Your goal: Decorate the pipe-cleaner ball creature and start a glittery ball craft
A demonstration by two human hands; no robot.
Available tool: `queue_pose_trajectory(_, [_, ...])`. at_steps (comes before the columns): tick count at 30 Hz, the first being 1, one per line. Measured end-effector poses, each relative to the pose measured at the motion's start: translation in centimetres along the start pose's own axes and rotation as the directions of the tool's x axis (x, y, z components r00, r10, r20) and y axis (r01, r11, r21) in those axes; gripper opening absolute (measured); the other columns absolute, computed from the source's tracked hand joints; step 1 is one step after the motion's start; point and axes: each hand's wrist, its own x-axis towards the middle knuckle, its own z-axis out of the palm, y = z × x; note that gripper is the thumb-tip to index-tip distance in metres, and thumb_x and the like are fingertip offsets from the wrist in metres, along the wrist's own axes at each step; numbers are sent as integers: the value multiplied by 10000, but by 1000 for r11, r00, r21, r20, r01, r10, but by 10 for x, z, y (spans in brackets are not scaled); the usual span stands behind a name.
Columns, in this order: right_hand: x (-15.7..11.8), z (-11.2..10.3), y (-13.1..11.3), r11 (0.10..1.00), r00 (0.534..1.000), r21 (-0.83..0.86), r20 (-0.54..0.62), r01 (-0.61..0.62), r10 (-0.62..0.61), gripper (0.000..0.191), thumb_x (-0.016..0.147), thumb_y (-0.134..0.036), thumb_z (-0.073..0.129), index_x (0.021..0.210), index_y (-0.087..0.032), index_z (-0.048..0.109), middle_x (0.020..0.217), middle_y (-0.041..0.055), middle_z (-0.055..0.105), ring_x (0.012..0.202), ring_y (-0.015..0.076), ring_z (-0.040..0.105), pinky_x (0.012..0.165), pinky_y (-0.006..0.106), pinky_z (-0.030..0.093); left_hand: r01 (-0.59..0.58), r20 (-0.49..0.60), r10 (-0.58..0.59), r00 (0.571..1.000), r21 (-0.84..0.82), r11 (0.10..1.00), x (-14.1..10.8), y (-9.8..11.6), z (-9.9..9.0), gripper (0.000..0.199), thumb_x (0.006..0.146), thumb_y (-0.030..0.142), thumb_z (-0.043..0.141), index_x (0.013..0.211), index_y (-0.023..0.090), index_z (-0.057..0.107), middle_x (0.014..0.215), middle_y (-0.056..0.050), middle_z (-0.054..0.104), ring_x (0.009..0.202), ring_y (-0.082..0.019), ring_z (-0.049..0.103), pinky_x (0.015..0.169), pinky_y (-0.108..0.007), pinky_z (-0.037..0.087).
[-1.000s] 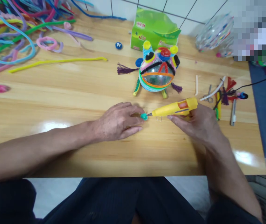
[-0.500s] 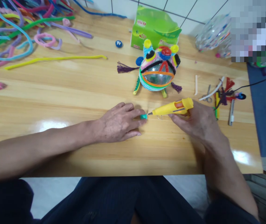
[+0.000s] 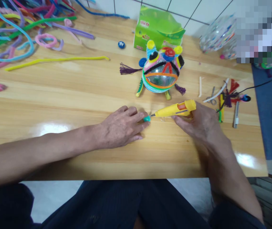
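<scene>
Between the fingertips of my left hand is a small teal-green piece, too small to name. My right hand is wrapped round a yellow hot glue gun, whose metal nozzle points left and touches or nearly touches the green piece. Just beyond my hands stands a decorated animal figure with a clear round body, coloured pipe-cleaner trim, yellow-tipped ears and purple tassels. A thin clear strand lies on the table under the nozzle.
Pipe cleaners heap up at the back left, with a yellow one in front. A green tissue pack stands by the tiled wall. On the right lie scissors, a utility knife, tassels and a black cord.
Both hands stay almost in place. The glue gun has shifted very slightly left, and the green piece is tilted a little more towards its nozzle.
</scene>
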Motion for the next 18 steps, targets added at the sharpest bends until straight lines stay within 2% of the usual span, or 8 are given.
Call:
queue_pose_trajectory(7, [-2,-3,1,999,999,7,-29,34,-33,266,910,-496,712,1015,-252,690,907,100,779,857,330,747,694,412,560,13,-3,-13,1000,18,1000,-3,4,0,426,1062,458,680,1430,245,649,1381,-96,695,1168,-305,593,894,-420,492])
queue_pose_trajectory(13, [-2,-3,-7,998,998,-3,10,61,-61,212,892,-433,705,998,-251,692,901,100,780,879,338,753,714,420,574,39,21,-39,999,23,999,-4,10,-3,460,1086,429,641,1489,209,617,1452,-126,670,1192,-305,594,949,-441,511])
queue_pose_trajectory(18, [-2,3,-9,998,998,3,1,61,-61,219,878,-410,710,1020,-244,703,916,106,784,899,344,757,746,435,579,33,14,-34,999,38,999,-3,11,-3,455,1083,443,646,1471,205,632,1436,-125,683,1182,-301,611,929,-425,500])
